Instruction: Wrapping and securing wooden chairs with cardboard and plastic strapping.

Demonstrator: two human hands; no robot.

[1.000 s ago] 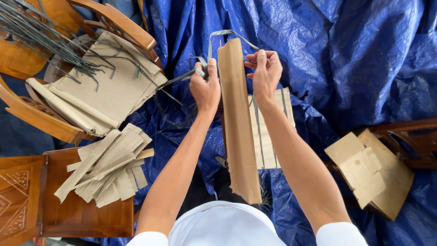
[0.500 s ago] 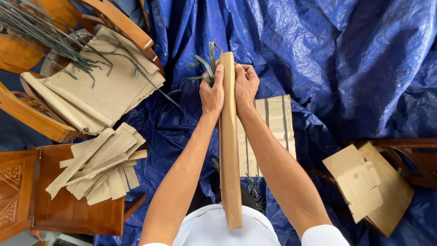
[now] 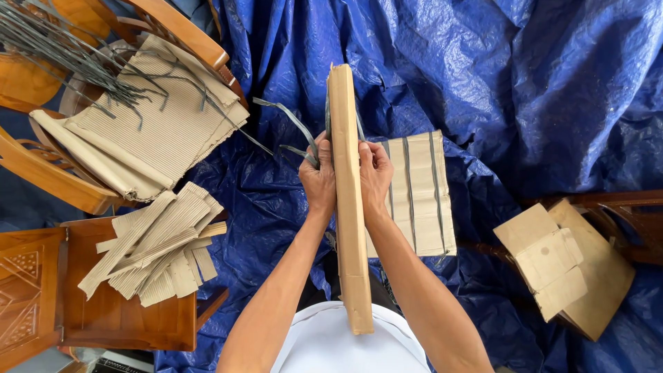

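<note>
Both hands squeeze a long folded cardboard strip (image 3: pixel 349 200) from 2 sides. Left hand (image 3: pixel 319 178) presses its left face, right hand (image 3: pixel 375 174) presses its right face, fingers wrapped tight, about 1/3 of the way down from the strip's far end. The strip stands on its thin edge and runs straight away from the body. Its far end pokes out well past the fingers; its near end hangs over the white shirt (image 3: pixel 349 345).

The left hand also pinches gray plastic straps (image 3: pixel 293 124) against the strip. The loose ends curl up and out to the left of the grip.

Just right of the right hand, a flat cardboard bundle (image 3: pixel 418 197) w/ gray bands across it lies on the blue tarp (image 3: pixel 511 90). Past the grip and far to the right there is only bare, crumpled tarp, so lots of room there.

Left of the grip it's tight: a wooden chair (image 3: pixel 186 34) holds corrugated cardboard sheets (image 3: pixel 152 135), and a wooden stool (image 3: pixel 117 311) holds cut cardboard strips (image 3: pixel 155 249). Well off to the right lie stacked cardboard pieces (image 3: pixel 559 266).
</note>
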